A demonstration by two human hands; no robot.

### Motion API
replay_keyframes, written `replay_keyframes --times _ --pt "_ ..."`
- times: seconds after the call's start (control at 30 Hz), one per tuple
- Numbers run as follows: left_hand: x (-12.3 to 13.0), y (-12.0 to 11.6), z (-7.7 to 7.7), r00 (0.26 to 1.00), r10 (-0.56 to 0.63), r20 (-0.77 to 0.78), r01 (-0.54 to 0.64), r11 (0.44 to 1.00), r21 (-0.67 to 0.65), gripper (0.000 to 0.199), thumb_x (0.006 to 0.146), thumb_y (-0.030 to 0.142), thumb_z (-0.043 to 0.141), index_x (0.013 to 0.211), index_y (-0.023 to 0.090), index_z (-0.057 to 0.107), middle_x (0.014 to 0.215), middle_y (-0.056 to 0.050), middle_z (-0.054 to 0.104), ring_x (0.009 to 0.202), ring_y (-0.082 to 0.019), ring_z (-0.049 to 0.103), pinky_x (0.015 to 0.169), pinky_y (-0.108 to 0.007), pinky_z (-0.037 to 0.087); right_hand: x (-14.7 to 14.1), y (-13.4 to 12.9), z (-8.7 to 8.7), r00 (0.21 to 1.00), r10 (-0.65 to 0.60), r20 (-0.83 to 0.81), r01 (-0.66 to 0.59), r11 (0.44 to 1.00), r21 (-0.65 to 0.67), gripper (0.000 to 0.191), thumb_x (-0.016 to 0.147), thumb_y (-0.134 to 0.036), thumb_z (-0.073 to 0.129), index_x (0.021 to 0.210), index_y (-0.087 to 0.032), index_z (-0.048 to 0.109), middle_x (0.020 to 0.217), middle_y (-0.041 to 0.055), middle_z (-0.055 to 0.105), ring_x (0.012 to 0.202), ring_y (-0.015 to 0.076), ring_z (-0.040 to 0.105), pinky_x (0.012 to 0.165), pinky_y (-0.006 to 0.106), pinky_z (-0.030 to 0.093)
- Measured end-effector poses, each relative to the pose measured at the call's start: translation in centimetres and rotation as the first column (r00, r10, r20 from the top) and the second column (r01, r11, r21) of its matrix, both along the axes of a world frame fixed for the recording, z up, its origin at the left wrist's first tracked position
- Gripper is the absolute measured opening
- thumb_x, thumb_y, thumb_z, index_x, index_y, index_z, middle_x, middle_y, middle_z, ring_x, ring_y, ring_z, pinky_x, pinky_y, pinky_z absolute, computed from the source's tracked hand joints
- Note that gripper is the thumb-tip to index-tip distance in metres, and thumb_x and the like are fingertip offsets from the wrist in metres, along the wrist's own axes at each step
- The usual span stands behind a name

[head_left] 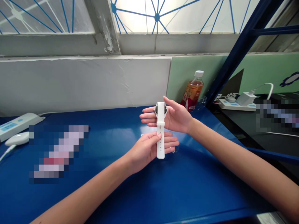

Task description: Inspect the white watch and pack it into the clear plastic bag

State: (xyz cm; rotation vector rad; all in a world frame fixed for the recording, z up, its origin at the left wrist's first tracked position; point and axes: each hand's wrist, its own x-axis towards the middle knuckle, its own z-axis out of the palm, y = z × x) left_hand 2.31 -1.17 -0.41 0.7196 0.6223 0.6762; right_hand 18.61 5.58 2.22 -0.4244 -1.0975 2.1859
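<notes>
A wristwatch (160, 140) with a white strap stands lengthwise in front of my hands, its dark round case near the top partly covered by the strap. My left hand (149, 146) holds the lower strap, thumb pressed on the front and fingers stretched out behind it. Behind the upper end, around the case, my right hand (176, 116) lies palm up with its fingers straight and extended to the left. Whether the right fingers touch the case from behind I cannot tell. A small clear object (177, 148) shows just past my left fingertips.
Beneath is a blue table (112, 180). At the back right stands a bottle of amber drink (194, 90) beside a clear cup (202, 101). To the left lie a power strip (21, 124), a white charger (17, 138) and a pixelated object (60, 152). Another power strip (238, 105) is beyond the blue frame.
</notes>
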Motion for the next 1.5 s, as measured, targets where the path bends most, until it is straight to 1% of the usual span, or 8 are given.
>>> replay_keyframes --times 0.2,0.3,0.47,0.67,1.03,1.23,1.33,1.5 --pt "0.0 0.0 0.0 1.0 -0.001 0.009 0.001 1.0 0.007 0.025 0.099 0.018 0.052 0.111 0.002 0.066 0.118 -0.026 0.068 0.111 -0.033 0.067 0.103 -0.048 0.046 0.0 0.1 -0.1 1.0 -0.001 -0.017 0.001 1.0 -0.018 0.063 0.098 -0.047 0.021 0.121 -0.005 0.062 0.121 0.0182 0.069 0.109 0.0271 0.067 0.103 0.044 0.045" --pt "-0.1 0.1 -0.1 1.0 -0.002 0.01 0.001 1.0 0.017 0.025 0.097 0.02 0.055 0.109 0.002 0.067 0.115 -0.026 0.07 0.108 -0.033 0.069 0.101 -0.048 0.047 0.0 0.3 -0.2 0.998 -0.053 -0.039 0.051 0.998 -0.036 0.054 0.099 -0.039 0.023 0.115 -0.008 0.064 0.1 0.0136 0.073 0.091 0.0234 0.07 0.09 0.041 0.053" --pt "-0.5 0.4 0.0 0.992 0.001 0.128 0.004 0.999 -0.037 0.05 0.102 0.039 0.039 0.107 -0.001 0.069 0.104 -0.025 0.073 0.103 -0.032 0.071 0.1 -0.046 0.048 0.5 1.1 -0.1 0.959 -0.271 -0.08 0.262 0.959 -0.11 0.04 0.103 -0.041 0.035 0.089 -0.016 0.063 0.072 0.0034 0.068 0.073 0.0184 0.07 0.074 0.035 0.059" --pt "-0.6 0.4 1.0 0.979 0.128 0.16 -0.11 0.987 -0.115 0.069 0.102 0.053 0.029 0.121 -0.007 0.059 0.12 -0.031 0.065 0.114 -0.036 0.065 0.105 -0.047 0.043 0.7 1.6 -0.1 0.82 -0.572 0.019 0.573 0.819 -0.021 0.029 0.091 -0.044 0.065 0.075 -0.021 0.059 0.066 -0.0002 0.071 0.07 0.016 0.073 0.065 0.026 0.06" --pt "-0.1 0.0 0.2 0.988 0.101 0.116 -0.114 0.987 0.116 0.037 0.094 0.034 0.062 0.118 0.006 0.063 0.123 -0.021 0.067 0.124 -0.034 0.058 0.11 -0.047 0.04 -1.0 -0.3 0.0 0.92 -0.39 0.042 0.364 0.888 0.282 0.043 0.096 -0.056 0.05 0.099 -0.018 0.07 0.107 0.0103 0.076 0.106 0.021 0.068 0.094 0.034 0.051" --pt "-0.3 -0.1 -0.1 0.996 0.072 -0.042 -0.059 0.964 0.26 0.034 0.089 0.033 0.071 0.113 0.009 0.066 0.111 -0.018 0.072 0.107 -0.029 0.07 0.097 -0.041 0.051 -0.8 -0.9 -0.3 0.877 -0.402 0.263 0.178 0.781 0.599 0.04 0.097 -0.051 0.05 0.095 -0.02 0.076 0.137 0.0061 0.061 0.098 0.0192 0.066 0.083 0.03 0.051" --pt "-0.1 -0.3 -0.2 0.995 0.064 -0.083 -0.038 0.958 0.284 0.031 0.089 0.038 0.071 0.101 0.009 0.069 0.096 -0.015 0.075 0.089 -0.025 0.074 0.085 -0.038 0.056 -0.8 -0.8 -0.8 0.934 -0.267 0.237 0.11 0.846 0.522 0.032 0.095 -0.044 0.056 0.099 -0.018 0.076 0.132 0.0081 0.064 0.117 0.024 0.061 0.097 0.034 0.047" --pt "0.0 -0.3 -0.4 0.995 0.046 -0.09 -0.024 0.972 0.235 0.035 0.09 0.042 0.068 0.099 0.008 0.069 0.088 -0.013 0.076 0.08 -0.022 0.075 0.078 -0.033 0.058 -0.7 -0.5 -0.6 0.999 0.021 0.025 -0.025 0.986 0.165 0.037 0.098 -0.031 0.045 0.122 -0.013 0.065 0.122 0.0113 0.07 0.119 0.0244 0.062 0.111 0.042 0.038"
